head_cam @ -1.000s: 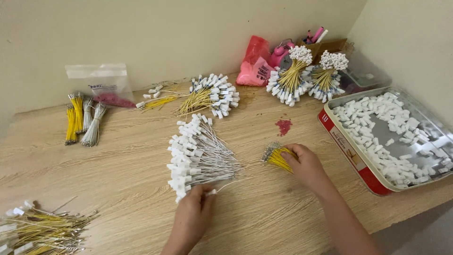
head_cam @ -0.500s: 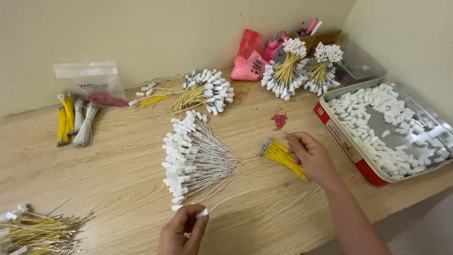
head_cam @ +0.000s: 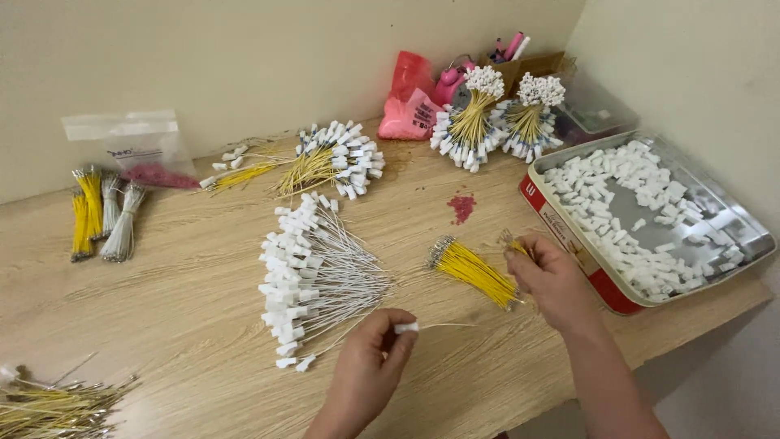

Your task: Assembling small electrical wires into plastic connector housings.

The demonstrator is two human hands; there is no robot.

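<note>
Since a moment ago the left hand [head_cam: 370,366] has lifted one white-capped wire [head_cam: 422,327] off the fan [head_cam: 313,280], pinching it at six o'clock, while the right hand [head_cam: 556,280] grips yellow wires [head_cam: 516,244] at three o'clock.

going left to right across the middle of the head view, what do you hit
yellow and white wire bundles → fan of white-capped wires → left hand pinching one white-capped wire → loose yellow wire bundle → right hand → metal tray of white caps
</note>
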